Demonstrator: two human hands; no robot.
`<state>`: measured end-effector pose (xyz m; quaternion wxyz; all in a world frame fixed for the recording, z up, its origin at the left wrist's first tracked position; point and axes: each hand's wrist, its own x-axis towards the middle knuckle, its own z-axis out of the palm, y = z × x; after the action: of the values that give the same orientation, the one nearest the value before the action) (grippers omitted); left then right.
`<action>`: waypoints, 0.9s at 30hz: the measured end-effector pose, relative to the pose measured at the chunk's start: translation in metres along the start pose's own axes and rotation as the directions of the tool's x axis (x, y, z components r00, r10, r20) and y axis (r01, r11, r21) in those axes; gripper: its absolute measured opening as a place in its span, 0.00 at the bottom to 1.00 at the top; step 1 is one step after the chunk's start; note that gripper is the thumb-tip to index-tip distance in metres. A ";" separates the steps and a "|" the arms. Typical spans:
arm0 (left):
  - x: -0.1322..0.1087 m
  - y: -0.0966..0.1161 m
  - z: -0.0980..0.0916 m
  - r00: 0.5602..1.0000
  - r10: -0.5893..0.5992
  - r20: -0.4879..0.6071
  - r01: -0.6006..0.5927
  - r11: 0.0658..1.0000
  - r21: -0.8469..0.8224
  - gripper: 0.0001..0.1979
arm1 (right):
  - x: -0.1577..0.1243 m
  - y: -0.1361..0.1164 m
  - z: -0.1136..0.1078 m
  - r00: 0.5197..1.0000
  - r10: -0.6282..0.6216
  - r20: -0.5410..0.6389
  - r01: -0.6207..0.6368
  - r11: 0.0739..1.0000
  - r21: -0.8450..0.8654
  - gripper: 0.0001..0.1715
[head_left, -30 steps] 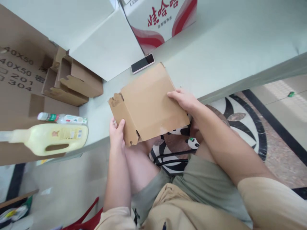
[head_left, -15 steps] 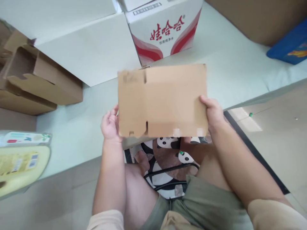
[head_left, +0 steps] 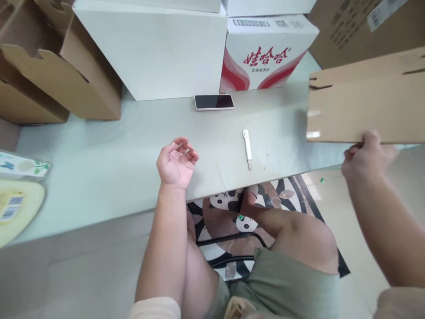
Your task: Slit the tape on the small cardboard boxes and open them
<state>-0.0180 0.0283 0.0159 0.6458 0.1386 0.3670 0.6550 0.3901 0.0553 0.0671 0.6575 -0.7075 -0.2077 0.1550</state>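
Note:
My right hand (head_left: 367, 156) grips the lower edge of a flat brown cardboard box blank (head_left: 365, 106), held out over the right end of the pale green table (head_left: 99, 164). My left hand (head_left: 175, 163) rests near the table's front edge, palm up, fingers loosely curled and apart, with nothing in it. A white pen-shaped tool (head_left: 246, 147) lies on the table between my hands. A phone (head_left: 214, 102) lies face up further back.
A large white box (head_left: 149, 44) and a red-and-white carton (head_left: 265, 48) stand at the back. Folded brown cartons (head_left: 56, 71) sit at the left. A yellow bottle (head_left: 16, 208) and a smaller bottle (head_left: 20, 165) lie at the left edge. Another brown box (head_left: 348, 22) stands back right.
My left hand has let go of the cardboard blank. My right hand has carried it from in front of me out to the right. The white tool and phone have come into view.

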 end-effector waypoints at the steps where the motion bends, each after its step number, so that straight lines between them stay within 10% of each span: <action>1: 0.000 0.001 0.000 1.000 0.002 -0.003 -0.002 1.000 -0.012 0.11 | 0.018 -0.012 0.013 1.000 -0.002 0.005 0.002 0.998 -0.059 0.21; 5: 0.003 0.003 -0.002 1.000 0.004 0.002 -0.004 0.999 -0.037 0.10 | 0.081 -0.053 0.080 0.975 0.223 -0.002 -0.203 0.883 -0.423 0.31; 8: 0.008 0.006 -0.005 1.000 0.013 -0.004 -0.013 0.998 -0.054 0.09 | 0.080 -0.046 0.109 0.957 0.198 0.210 0.006 0.713 -0.701 0.31; 10: 0.010 0.009 -0.006 1.000 0.017 -0.010 -0.018 0.998 -0.064 0.09 | 0.053 -0.024 0.111 0.869 0.180 0.461 0.316 0.515 -0.797 0.30; 15: 0.004 0.018 -0.009 1.000 0.020 0.008 -0.020 0.998 -0.058 0.08 | -0.044 0.034 0.099 0.639 0.308 0.705 0.605 0.364 -0.708 0.21; 21: -0.020 0.030 -0.026 0.996 0.068 0.050 -0.063 0.993 -0.099 0.08 | -0.122 0.026 0.127 0.478 0.320 0.818 0.865 -0.010 -0.501 0.17; 27: -0.040 0.059 -0.059 0.982 0.189 -0.005 -0.187 0.968 -0.168 0.08 | -0.187 -0.010 0.182 0.272 0.273 0.923 0.934 0.156 -0.321 0.07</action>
<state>-0.0958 -0.0209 0.0255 0.5922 0.1215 0.2921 0.7411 0.1372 0.1203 0.0507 -0.1076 -0.6253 -0.7603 0.1388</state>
